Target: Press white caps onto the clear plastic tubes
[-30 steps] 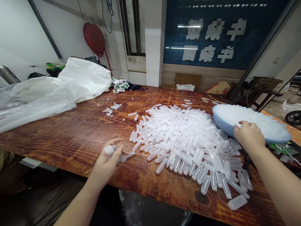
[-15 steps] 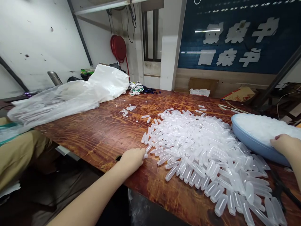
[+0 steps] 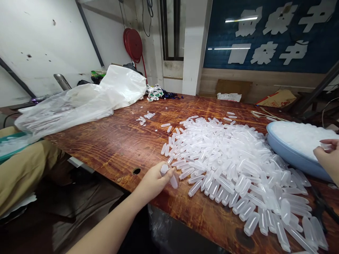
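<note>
Left hand [image 3: 155, 180]: you curl it around tubes [image 3: 173, 181], left of the pile [image 3: 222, 151]
Right hand [image 3: 329, 157]: partly curled by the basin [image 3: 288, 155], right of the pile; cannot tell if gripping

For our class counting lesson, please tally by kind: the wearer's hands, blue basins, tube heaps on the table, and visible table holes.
Hands: 2, left hand and right hand
Blue basin: 1
Tube heap: 1
Table hole: 1
Total: 5

The person's bare left hand [image 3: 154, 180] joins a slim, bare forearm [image 3: 111, 222], widening smoothly toward the lower edge. The right hand [image 3: 329, 155], also bare, shows partly, cropped at right.
</note>
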Tool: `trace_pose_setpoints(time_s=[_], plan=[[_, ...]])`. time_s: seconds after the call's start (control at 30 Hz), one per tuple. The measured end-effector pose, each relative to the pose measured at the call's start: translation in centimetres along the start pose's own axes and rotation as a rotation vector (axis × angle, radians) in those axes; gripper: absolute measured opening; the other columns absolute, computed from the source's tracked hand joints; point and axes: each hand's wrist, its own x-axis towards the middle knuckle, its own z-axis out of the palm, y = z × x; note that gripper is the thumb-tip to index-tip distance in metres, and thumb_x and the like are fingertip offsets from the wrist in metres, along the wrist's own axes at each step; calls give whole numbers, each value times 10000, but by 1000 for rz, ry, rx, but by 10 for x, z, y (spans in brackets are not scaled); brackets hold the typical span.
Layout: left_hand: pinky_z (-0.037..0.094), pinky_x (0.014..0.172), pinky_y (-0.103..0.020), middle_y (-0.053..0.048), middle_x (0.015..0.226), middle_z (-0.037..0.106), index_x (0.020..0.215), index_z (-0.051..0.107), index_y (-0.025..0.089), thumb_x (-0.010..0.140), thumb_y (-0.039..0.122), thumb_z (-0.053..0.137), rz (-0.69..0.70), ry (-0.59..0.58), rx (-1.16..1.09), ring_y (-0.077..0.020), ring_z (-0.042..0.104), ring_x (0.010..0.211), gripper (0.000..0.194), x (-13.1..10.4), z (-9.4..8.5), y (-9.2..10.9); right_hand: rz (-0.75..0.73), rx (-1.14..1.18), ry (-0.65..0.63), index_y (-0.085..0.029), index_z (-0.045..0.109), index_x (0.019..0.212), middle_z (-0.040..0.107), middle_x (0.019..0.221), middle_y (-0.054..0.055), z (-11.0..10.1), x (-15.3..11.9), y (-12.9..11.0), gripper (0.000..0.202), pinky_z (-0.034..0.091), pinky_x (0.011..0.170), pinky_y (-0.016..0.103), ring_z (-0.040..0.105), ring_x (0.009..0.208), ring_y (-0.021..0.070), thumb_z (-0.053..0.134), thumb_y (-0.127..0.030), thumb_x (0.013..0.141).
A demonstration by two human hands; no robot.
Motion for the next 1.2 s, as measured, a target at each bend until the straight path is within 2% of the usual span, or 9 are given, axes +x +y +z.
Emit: trace_pose_setpoints(time_s=[0.1, 0.17, 0.3, 0.43, 0.5, 0.63, 0.8, 0.93, 1.2], plan=[[344, 493, -205, 46, 555, 479, 753, 459, 170, 778, 526, 474, -80, -51, -444, -93, 437, 504, 357, -14, 19, 12, -99, 50, -70, -140, 601, 820, 583, 699, 102, -15, -47, -39, 146, 373, 577, 331, 544, 831, 229, 629, -151, 677], [270, 413, -189, 64, 508, 428, 741, 456, 164, 745, 571, 498, -174, -126, -622, -66, 364, 424, 409, -21, 36, 21, -210, 348, -158, -170, 563, 792, 573, 669, 53, -26, -97, -70, 148, 411, 533, 295, 529, 602, 153, 646, -195, 673], [222, 385, -183, 67, 447, 423, 728, 454, 154, 720, 580, 532, -240, -274, -788, -47, 327, 363, 433, -33, 64, 30, -610, 819, -449, -216, 554, 897, 556, 745, 18, -42, -203, -122, 124, 477, 566, 211, 554, 630, 109, 529, -179, 782], [239, 395, -178, 71, 443, 430, 765, 437, 159, 710, 577, 548, -261, -254, -853, -52, 342, 375, 436, -40, 72, 29, -479, 982, -439, -222, 533, 934, 505, 825, 31, -43, -261, -140, 161, 484, 539, 152, 562, 674, 91, 519, -144, 794], [255, 410, -176, 74, 446, 426, 772, 438, 157, 706, 577, 554, -248, -238, -828, -52, 347, 393, 441, -43, 70, 27, -425, 991, -397, -218, 537, 908, 507, 840, 35, -39, -270, -137, 136, 497, 568, 153, 568, 708, 97, 534, -145, 792], [279, 436, -179, 70, 474, 434, 812, 473, 148, 720, 563, 554, -237, -262, -751, -56, 357, 427, 432, -51, 67, 19, -584, 857, -319, -222, 539, 1058, 565, 890, 52, -34, -275, -125, 258, 510, 711, 165, 593, 812, 115, 502, -134, 818], [357, 541, -198, -15, 690, 580, 945, 598, 121, 729, 474, 597, -151, -468, -618, -88, 456, 577, 414, -64, 61, 17, -637, 791, -272, -228, 453, 1193, 611, 1009, 67, -36, -278, -115, 340, 487, 819, 180, 597, 935, 125, 454, -175, 857], [371, 589, -206, -26, 747, 590, 974, 633, 129, 745, 442, 588, -86, -566, -566, -101, 469, 626, 391, -65, 57, 22, -561, 882, -444, -243, 419, 1190, 646, 1004, 41, -34, -284, -111, 297, 485, 803, 156, 615, 919, 109, 395, -245, 894], [283, 466, -179, 34, 557, 491, 868, 615, 109, 652, 522, 650, -267, -590, -706, -56, 380, 484, 467, -61, 60, 14, -496, 1062, -713, -270, 414, 1149, 538, 1215, 68, -31, -289, -102, 292, 476, 860, 251, 536, 1074, 155, 440, -185, 871]])
